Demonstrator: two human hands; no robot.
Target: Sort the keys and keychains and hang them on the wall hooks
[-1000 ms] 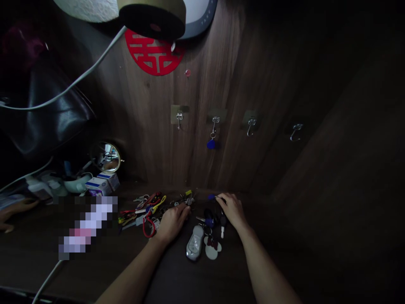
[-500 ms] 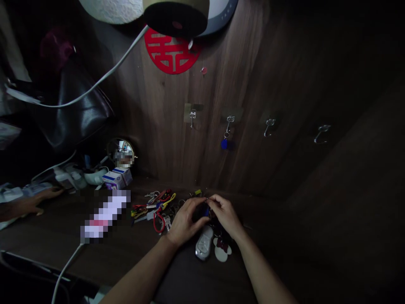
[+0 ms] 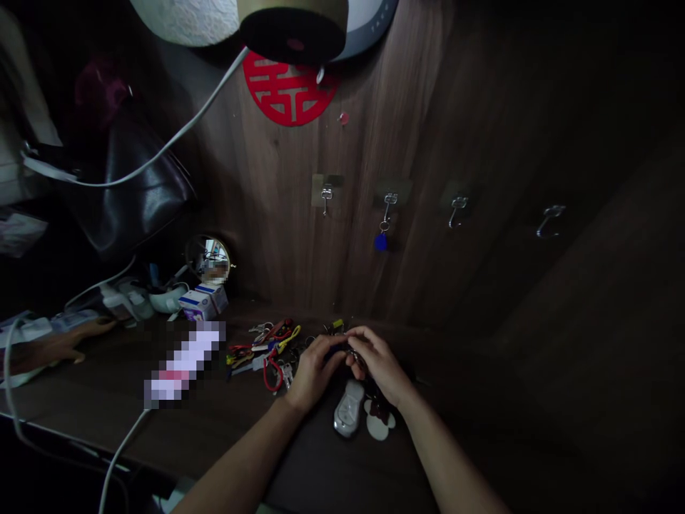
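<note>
My left hand [image 3: 313,371] and my right hand [image 3: 377,363] meet over the dark shelf, fingertips together. Both have closed fingers on a small metal key ring [image 3: 355,353], mostly hidden by the fingers. Below them lies a silver remote fob [image 3: 349,410]. Beside the fob, under my right hand, is a white charm shaped like a round-eared head [image 3: 377,425] with a dark red bow. Several loose keys with red, yellow and blue tags [image 3: 267,350] spread out left of my left hand. A yellow tag [image 3: 337,325] lies just behind the hands.
Metal hooks [image 3: 457,213] line the wooden wall; a blue key tag [image 3: 380,242] hangs from one. Leftward are a blurred-out phone [image 3: 185,368] on a white cable, small boxes [image 3: 203,303], a round mirror [image 3: 214,260], a black bag [image 3: 144,185] and another person's hand [image 3: 69,343].
The blue piece between my hands is no longer visible, and my fingers have drawn closer together. The view has shifted slightly. The fob and charm have moved a little.
</note>
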